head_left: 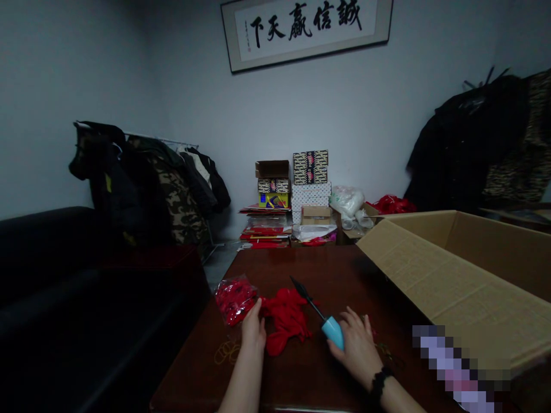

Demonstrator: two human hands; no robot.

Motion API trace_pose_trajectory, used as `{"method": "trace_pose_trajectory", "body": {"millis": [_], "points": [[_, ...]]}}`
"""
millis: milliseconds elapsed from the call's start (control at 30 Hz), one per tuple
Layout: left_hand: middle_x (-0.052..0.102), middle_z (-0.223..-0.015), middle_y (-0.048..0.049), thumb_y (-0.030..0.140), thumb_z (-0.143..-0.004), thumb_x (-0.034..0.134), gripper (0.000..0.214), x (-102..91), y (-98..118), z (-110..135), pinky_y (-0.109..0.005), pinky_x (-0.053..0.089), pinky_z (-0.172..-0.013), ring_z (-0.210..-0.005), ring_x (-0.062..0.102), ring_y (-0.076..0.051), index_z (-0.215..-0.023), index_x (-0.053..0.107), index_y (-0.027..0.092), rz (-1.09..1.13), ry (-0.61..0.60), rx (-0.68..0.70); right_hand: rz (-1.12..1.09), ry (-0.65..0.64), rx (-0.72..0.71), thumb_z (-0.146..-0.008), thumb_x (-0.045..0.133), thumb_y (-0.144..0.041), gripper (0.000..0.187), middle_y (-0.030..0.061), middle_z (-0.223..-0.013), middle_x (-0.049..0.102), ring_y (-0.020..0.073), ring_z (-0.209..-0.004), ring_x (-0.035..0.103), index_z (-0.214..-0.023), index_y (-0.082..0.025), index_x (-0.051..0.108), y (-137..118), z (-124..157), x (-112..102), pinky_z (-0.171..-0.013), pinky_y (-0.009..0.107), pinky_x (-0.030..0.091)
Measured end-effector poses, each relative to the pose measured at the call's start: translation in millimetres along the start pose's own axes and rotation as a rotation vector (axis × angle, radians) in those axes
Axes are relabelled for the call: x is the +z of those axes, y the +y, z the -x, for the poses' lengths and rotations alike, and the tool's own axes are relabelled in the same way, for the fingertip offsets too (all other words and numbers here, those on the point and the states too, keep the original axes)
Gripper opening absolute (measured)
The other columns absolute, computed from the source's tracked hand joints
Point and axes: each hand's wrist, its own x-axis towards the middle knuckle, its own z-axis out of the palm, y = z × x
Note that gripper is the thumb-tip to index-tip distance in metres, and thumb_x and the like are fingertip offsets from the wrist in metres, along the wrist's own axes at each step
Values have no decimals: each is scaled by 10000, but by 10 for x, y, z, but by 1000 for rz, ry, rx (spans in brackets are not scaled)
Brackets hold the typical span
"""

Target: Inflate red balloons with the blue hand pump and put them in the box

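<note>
On the worktop [327, 269], our left grip [253, 328] lay released on red cloth [286, 321]; our right grip [357, 350] clenched a blue-handled tool [333, 332], and a slip could snag the cloth on its tip.

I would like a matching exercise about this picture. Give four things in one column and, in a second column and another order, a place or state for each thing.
Things:
1. tool with light-blue handle
2. red cloth
3. clear plastic bag of red items
4. cardboard box

Places or states:
A. crumpled between the left hand and the right hand
B. open, on the right of the table
C. against the right hand
D. beside the left hand's fingers

Right pairs: 1-C, 2-A, 3-D, 4-B
</note>
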Motion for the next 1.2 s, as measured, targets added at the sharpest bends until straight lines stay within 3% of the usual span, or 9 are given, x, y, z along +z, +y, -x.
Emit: {"method": "trace_pose_trajectory", "body": {"millis": [133,300,833,1067,1200], "points": [[696,-849,-31,235,-716,610,34,53,22,2,-397,374,-894,-958,601,-197,-723,640,221,108,2,-141,-120,-51,-98,-709,470,-499,434,89,-1269,475,264,-1303,244,-1013,-203,562,-185,220,-82,-1085,507,-3],[695,-850,-30,248,-726,597,65,37,13,8,-365,374,-872,-955,596,-194,-700,650,220,162,-22,-228,-180,-107,-163,-701,490,-470,403,82,-1296,455,257,-1324,202,-1007,-218,561,-241,412,-81,-1087,505,-30],[669,-1045,-74,306,-668,662,139,16,-53,108,-462,219,-1014,-1132,498,-246,-771,666,213,83,-102,-151,-172,-275,-126,-687,474,-483,487,95,-1338,419,270,-1332,181,-1075,-201,553,-326,491,-299,-1085,519,-43],[670,-1027,-81,278,-683,669,138,-18,-106,269,-414,340,-952,-1067,543,-243,-802,669,206,44,-208,-176,-172,-359,-92,-667,483,-503,537,126,-1337,415,296,-1331,174,-1072,-160,564,-391,576,-444,-1085,513,-35],[684,-950,-83,259,-697,659,208,9,-90,396,-318,466,-773,-878,622,-203,-888,674,178,119,-390,-252,-209,-366,-93,-660,492,-499,510,115,-1332,421,293,-1331,176,-1042,-172,578,-381,603,-528,-1085,511,-31]]}}
